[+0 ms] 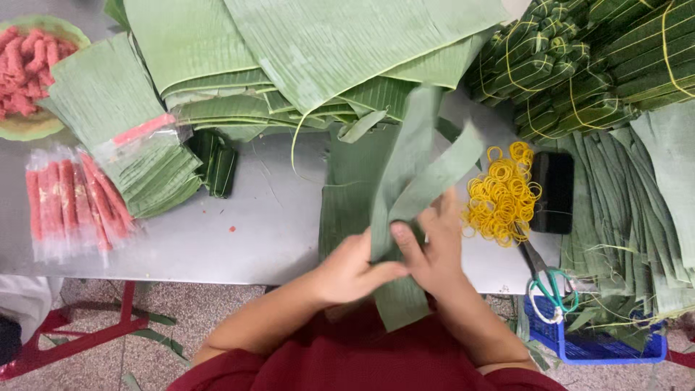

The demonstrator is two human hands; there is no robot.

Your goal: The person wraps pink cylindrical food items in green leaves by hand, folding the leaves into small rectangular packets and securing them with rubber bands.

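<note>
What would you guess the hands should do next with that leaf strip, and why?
Probably fold the leaf strip tighter around itself: both the left hand and right hand pinch it mid-fold, its upper ends still loose, with yellow rubber bands waiting beside.

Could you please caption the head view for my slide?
Both hands, left hand and right hand, fold a banana leaf strip beside yellow rubber bands.

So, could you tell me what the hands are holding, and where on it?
Both the left hand and right hand grip a banana leaf strip at its folded lower-middle part.

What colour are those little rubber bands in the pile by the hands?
The rubber bands are bright yellow, clearest in the head view.
</note>
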